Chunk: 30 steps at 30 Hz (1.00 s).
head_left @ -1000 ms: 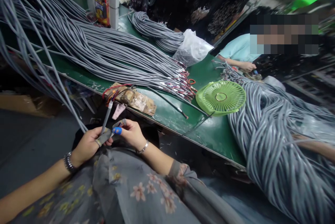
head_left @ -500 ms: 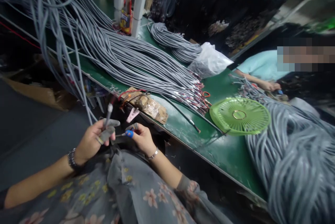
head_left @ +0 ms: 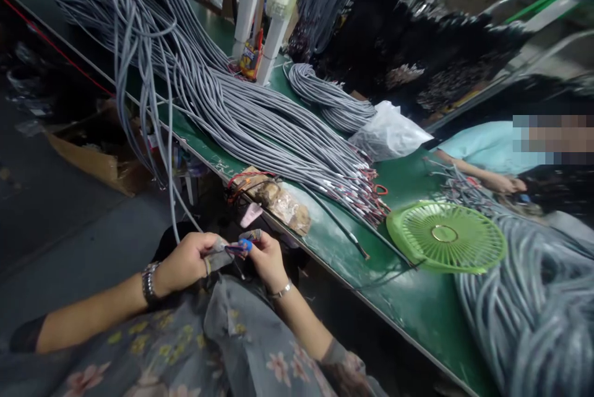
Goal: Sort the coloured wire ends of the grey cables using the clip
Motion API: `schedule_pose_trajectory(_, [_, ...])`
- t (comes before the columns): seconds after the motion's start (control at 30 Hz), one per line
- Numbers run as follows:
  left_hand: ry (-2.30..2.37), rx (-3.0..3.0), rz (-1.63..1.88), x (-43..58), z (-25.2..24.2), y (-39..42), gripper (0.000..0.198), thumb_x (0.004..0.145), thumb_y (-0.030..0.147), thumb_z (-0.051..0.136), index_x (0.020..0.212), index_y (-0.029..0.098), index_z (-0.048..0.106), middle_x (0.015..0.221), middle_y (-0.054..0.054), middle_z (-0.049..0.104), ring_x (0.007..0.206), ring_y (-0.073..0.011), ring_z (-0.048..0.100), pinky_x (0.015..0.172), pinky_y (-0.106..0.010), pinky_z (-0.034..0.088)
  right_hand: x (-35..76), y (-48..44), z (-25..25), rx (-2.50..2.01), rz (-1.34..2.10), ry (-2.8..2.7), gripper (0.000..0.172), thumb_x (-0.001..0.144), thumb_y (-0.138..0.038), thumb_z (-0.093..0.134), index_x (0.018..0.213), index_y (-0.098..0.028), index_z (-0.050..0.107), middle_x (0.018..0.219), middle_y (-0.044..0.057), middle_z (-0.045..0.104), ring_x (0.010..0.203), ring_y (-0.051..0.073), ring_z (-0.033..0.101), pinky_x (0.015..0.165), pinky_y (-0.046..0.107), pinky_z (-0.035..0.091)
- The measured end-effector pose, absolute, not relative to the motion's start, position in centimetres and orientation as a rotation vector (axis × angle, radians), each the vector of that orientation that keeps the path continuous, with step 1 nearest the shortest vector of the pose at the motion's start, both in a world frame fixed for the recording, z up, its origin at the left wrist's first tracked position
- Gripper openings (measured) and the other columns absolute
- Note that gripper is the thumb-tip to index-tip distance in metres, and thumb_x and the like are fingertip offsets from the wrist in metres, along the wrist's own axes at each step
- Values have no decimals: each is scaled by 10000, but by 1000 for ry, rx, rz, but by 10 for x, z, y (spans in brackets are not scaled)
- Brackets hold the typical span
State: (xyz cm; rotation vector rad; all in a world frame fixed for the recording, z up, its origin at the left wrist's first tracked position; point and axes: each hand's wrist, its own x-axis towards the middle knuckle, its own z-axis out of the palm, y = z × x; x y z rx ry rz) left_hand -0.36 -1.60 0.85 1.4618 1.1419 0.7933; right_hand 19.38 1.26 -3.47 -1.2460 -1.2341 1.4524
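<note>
My left hand (head_left: 188, 261), with grey wraps on its fingers, is closed on the end of a grey cable (head_left: 172, 199) that hangs down from the table. Thin coloured wires (head_left: 234, 248) stick out of that end, between my two hands. My right hand (head_left: 268, 264), blue tape round its thumb, pinches these wires at their far side. Its fingertips almost meet those of my left hand. Both hands are in front of my lap, off the table's near edge. What lies inside the left fingers is hidden.
Many grey cables (head_left: 260, 119) lie along the green table (head_left: 399, 304), their stripped ends beside a green fan (head_left: 445, 234). A wrapped block (head_left: 290, 208) and a pink clip (head_left: 251, 214) sit at the edge. Across the table, a person's hands (head_left: 508, 185) work near another cable pile (head_left: 533, 298).
My left hand has turned and lowered the cable end, which stood upright before, towards my right hand. My right fingers now pinch its wires. The whole view has shifted.
</note>
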Motion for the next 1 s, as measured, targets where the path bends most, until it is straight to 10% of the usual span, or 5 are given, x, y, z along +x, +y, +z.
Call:
schedule_pose_trajectory(0.1, [1202,1469,689,-7,5,-13,206,730,354,652,614,194,709,544,-2,656,458,-142,531,469,-236,444,189,12,-31,-1249,1479,-1240,298,624,-467,846,726,-208,742,703,26,711,653,177,624,675,312,540])
schedule_pose_trajectory(0.37, [1337,1387,1033,-5,3,-1,296,748,461,656,883,228,779,1071,-105,795,1031,-318,706,994,-399,517,182,15,-26,-1136,1575,-1217,407,572,-586,845,664,-213,709,690,13,697,681,176,632,736,321,550])
schedule_pose_trajectory(1.0, [1173,1125,676,1,19,-1,280,616,465,757,671,203,674,462,9,651,356,-124,539,358,-200,358,157,19,-16,-1131,1827,-941,529,478,-542,909,657,-194,553,537,-65,544,470,75,450,469,211,379])
